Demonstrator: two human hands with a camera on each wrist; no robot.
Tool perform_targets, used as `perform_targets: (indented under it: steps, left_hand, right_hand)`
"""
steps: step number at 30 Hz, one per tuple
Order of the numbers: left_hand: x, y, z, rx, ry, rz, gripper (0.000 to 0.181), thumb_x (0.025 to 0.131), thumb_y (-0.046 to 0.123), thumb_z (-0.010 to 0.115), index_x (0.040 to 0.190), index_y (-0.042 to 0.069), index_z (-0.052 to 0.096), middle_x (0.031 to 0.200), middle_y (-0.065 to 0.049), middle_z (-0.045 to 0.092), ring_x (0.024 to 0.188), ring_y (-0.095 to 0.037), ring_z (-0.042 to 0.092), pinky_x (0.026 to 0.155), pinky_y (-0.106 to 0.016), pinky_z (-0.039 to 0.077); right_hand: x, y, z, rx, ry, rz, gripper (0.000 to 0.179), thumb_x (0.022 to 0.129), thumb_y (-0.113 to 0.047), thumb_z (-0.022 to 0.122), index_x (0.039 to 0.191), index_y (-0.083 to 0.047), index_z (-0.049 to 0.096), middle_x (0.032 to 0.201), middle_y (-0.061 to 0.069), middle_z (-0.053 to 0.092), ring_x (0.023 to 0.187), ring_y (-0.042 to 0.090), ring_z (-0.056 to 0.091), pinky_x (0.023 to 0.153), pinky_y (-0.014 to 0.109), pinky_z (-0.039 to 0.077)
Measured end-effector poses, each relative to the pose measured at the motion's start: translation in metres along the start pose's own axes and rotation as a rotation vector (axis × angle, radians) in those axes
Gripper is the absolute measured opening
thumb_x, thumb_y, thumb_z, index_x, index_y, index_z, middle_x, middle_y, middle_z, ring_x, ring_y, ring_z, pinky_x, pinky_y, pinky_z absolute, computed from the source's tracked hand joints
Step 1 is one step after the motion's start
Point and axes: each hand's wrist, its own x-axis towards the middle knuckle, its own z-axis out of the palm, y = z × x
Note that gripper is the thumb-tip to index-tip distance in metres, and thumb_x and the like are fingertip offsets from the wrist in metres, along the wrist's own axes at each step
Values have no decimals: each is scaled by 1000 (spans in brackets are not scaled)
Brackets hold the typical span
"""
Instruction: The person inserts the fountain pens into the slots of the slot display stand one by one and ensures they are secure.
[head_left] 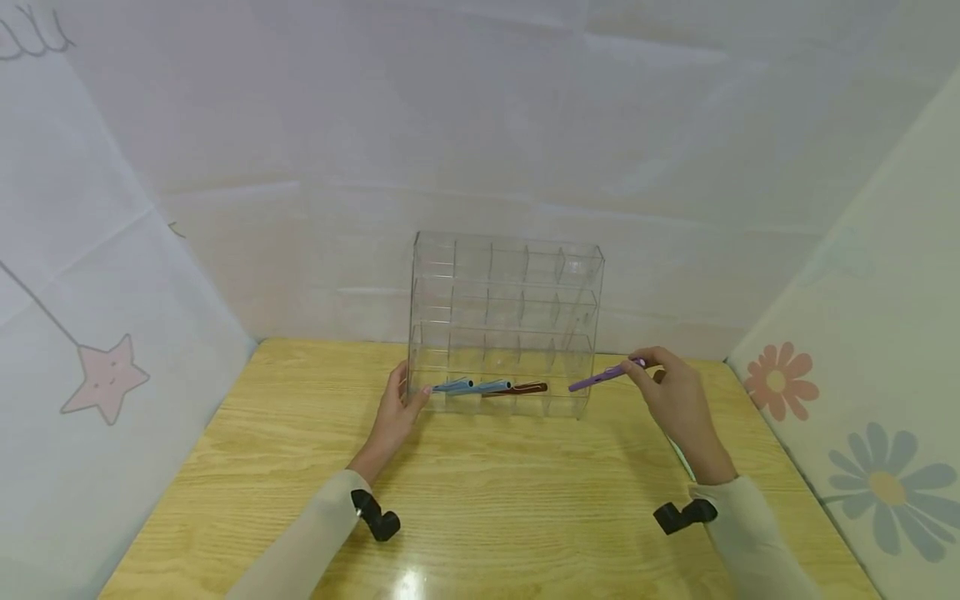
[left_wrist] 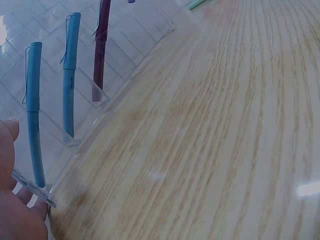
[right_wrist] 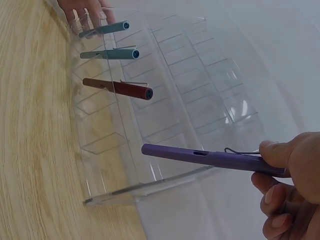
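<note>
A clear acrylic pen organizer [head_left: 501, 362] with rows of small compartments stands upright on the table. My left hand [head_left: 395, 410] grips its lower left edge, thumb in front and fingers behind. Two blue pens [left_wrist: 33, 115] [left_wrist: 70, 75] and a dark red pen [right_wrist: 120, 89] stand in neighbouring bottom-row compartments, starting from the left. With thumb and fingertips my right hand [head_left: 672, 402] pinches a purple pen [right_wrist: 200, 156] by its cap end. The pen's other end points toward the right part of the bottom row, in front of the organizer.
On the wood-grain table [head_left: 480, 508], a light green pen [head_left: 681, 458] lies at the right, partly hidden by my right forearm. A pale cloth wall [head_left: 360, 167] rises close behind the organizer, with printed side walls to the left and right.
</note>
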Motion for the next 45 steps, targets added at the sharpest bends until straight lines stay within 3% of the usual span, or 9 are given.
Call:
perform_targets:
  steps: [18, 31, 45]
  left_hand:
    - [1, 0, 1, -11, -2, 12, 75, 113, 26, 57, 171, 10, 12, 177, -24, 14, 164, -52, 15, 132, -68, 23]
    - [1, -3, 0, 5, 13, 1, 71, 114, 22, 55, 171, 11, 14, 177, -24, 15, 164, -51, 16, 131, -69, 22]
    - [1, -3, 0, -9, 1, -2, 75, 113, 24, 57, 171, 13, 13, 178, -23, 13, 164, -52, 15, 132, -69, 22]
  right_hand:
    - [10, -14, 29, 56, -63, -21, 33, 105, -30, 71, 125, -4, 73, 112, 19, 74, 51, 9, 39, 41, 23, 34]
    - [10, -14, 49, -10, -83, -61, 27, 104, -29, 72, 120, -8, 76, 113, 14, 77, 51, 9, 40, 40, 23, 34]
    - [4, -14, 64, -33, -160, -25, 25, 104, -29, 72, 120, -9, 75, 111, 9, 78, 57, 12, 45, 46, 25, 37]
